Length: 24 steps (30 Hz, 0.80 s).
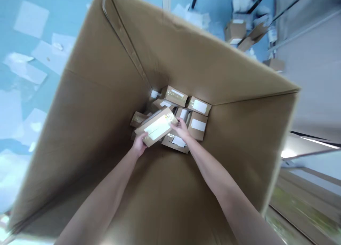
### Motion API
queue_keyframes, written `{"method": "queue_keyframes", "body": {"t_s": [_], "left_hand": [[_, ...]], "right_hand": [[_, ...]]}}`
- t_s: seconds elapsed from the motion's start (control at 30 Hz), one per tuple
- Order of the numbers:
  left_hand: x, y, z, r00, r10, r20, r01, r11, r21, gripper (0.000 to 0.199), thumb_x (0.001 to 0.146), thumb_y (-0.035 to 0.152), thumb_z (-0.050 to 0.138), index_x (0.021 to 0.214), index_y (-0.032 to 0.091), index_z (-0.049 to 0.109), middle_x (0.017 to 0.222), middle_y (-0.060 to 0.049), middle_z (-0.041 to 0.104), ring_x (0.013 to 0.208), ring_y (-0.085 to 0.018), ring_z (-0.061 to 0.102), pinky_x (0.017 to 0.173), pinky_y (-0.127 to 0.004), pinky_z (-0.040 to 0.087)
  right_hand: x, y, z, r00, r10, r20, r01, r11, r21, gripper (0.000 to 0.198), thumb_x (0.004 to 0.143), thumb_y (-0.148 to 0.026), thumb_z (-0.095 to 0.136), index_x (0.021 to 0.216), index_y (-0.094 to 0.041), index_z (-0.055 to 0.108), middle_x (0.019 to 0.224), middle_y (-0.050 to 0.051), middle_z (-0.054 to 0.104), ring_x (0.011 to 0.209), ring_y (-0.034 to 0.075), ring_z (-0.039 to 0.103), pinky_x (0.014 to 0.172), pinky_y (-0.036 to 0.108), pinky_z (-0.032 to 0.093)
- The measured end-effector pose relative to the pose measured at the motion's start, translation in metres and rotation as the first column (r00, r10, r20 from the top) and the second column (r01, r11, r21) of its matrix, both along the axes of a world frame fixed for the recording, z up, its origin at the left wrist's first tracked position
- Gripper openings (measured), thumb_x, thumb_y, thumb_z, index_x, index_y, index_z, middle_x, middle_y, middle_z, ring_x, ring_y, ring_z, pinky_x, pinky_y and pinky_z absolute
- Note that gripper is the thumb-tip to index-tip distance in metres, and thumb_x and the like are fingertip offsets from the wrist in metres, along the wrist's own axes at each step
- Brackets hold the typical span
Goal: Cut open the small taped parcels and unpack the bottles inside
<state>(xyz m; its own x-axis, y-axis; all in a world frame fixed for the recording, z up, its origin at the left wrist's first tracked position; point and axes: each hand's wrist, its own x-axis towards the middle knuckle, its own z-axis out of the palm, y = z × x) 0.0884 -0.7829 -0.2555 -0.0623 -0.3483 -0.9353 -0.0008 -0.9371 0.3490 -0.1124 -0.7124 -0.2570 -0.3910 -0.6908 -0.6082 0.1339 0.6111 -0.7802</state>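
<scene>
Deep inside a large open cardboard carton (229, 71), both of my hands grip one small cardboard box (156, 127) with a white label and clear tape on top. My left hand (140, 143) is closed on its near left end, thumb on the upper face. On the opposite end, my right hand (181, 128) is closed round the right edge. The box is tilted above other small labelled boxes. Among these are a taped box (175, 96) behind it, a box (199, 106) at the back right, and a box (197, 125) right of my right hand.
The carton's tall walls surround both arms. White sheets (31, 19) lie scattered on the blue floor at the left. Beyond the far wall stand a brown box (234, 31) and an opened box (253, 37). Flat taped cardboard (303, 209) lies at the lower right.
</scene>
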Motion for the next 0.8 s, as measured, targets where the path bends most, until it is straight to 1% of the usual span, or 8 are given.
{"method": "queue_keyframes", "body": {"t_s": [0.1,0.23,0.3,0.37,0.47,0.57,0.7,0.8], "left_hand": [[0.001,0.013,0.078,0.977,-0.19,-0.097,0.188,0.982,-0.032,0.042,0.07,0.031,0.068,0.11,0.023,0.06,0.104,-0.007,0.069,0.091,-0.024,0.067,0.062,-0.032,0.055],[-0.002,0.048,0.198,0.867,-0.429,-0.254,0.397,0.902,-0.17,0.05,0.071,0.044,0.072,0.116,0.029,0.057,0.127,-0.008,0.06,0.11,-0.028,0.06,0.071,-0.04,0.057],[-0.003,0.073,0.253,0.809,-0.509,-0.293,0.449,0.858,-0.251,0.053,0.071,0.049,0.071,0.118,0.031,0.056,0.132,-0.007,0.057,0.114,-0.029,0.058,0.075,-0.042,0.057],[-0.005,0.102,0.3,0.761,-0.583,-0.286,0.497,0.806,-0.322,0.057,0.07,0.053,0.071,0.12,0.032,0.054,0.133,-0.007,0.056,0.115,-0.028,0.058,0.078,-0.042,0.057],[-0.004,0.149,0.353,0.69,-0.7,-0.184,0.589,0.691,-0.419,0.067,0.066,0.054,0.074,0.125,0.033,0.051,0.131,-0.007,0.058,0.115,-0.03,0.058,0.081,-0.043,0.056],[0.001,0.197,0.39,0.624,-0.78,-0.042,0.641,0.542,-0.544,0.071,0.061,0.053,0.077,0.124,0.03,0.053,0.127,-0.007,0.061,0.119,-0.033,0.054,0.091,-0.046,0.052],[-0.004,0.27,0.429,0.521,-0.844,0.124,0.662,0.309,-0.683,0.068,0.058,0.061,0.074,0.116,0.029,0.06,0.123,-0.007,0.063,0.121,-0.037,0.051,0.099,-0.048,0.046],[-0.037,0.336,0.45,0.342,-0.913,0.222,0.713,0.098,-0.694,0.074,0.059,0.066,0.07,0.12,0.026,0.055,0.123,-0.009,0.063,0.118,-0.037,0.054,0.095,-0.047,0.049]], "right_hand": [[-0.006,0.058,0.087,0.979,-0.19,0.079,0.19,0.982,0.015,0.074,0.059,-0.045,0.079,0.123,-0.021,0.05,0.123,0.009,0.058,0.092,0.019,0.064,0.089,0.039,0.052],[-0.012,0.14,0.214,0.949,-0.316,0.018,0.316,0.941,-0.119,0.06,0.065,-0.042,0.075,0.118,-0.022,0.055,0.125,0.008,0.057,0.089,0.018,0.065,0.088,0.039,0.052],[-0.009,0.181,0.266,0.932,-0.363,-0.005,0.355,0.916,-0.187,0.057,0.068,-0.043,0.073,0.118,-0.023,0.055,0.124,0.008,0.058,0.088,0.018,0.065,0.089,0.039,0.051],[-0.004,0.223,0.307,0.917,-0.4,-0.001,0.387,0.888,-0.247,0.057,0.068,-0.044,0.073,0.118,-0.024,0.055,0.122,0.008,0.059,0.087,0.019,0.065,0.089,0.04,0.051],[0.008,0.287,0.348,0.9,-0.435,0.03,0.417,0.839,-0.349,0.057,0.067,-0.045,0.075,0.118,-0.026,0.055,0.122,0.007,0.058,0.09,0.02,0.065,0.088,0.041,0.052],[0.023,0.362,0.377,0.904,-0.426,0.048,0.396,0.788,-0.471,0.053,0.071,-0.042,0.073,0.118,-0.028,0.054,0.119,0.007,0.057,0.092,0.02,0.064,0.086,0.039,0.053],[0.042,0.479,0.404,0.888,-0.458,-0.032,0.343,0.708,-0.618,0.048,0.075,-0.037,0.071,0.12,-0.031,0.055,0.109,0.005,0.053,0.081,0.016,0.062,0.077,0.035,0.055],[0.056,0.568,0.413,0.779,-0.611,-0.141,0.353,0.613,-0.707,0.045,0.078,-0.034,0.069,0.122,-0.032,0.056,0.099,0.004,0.052,0.074,0.014,0.058,0.068,0.032,0.054]]}}
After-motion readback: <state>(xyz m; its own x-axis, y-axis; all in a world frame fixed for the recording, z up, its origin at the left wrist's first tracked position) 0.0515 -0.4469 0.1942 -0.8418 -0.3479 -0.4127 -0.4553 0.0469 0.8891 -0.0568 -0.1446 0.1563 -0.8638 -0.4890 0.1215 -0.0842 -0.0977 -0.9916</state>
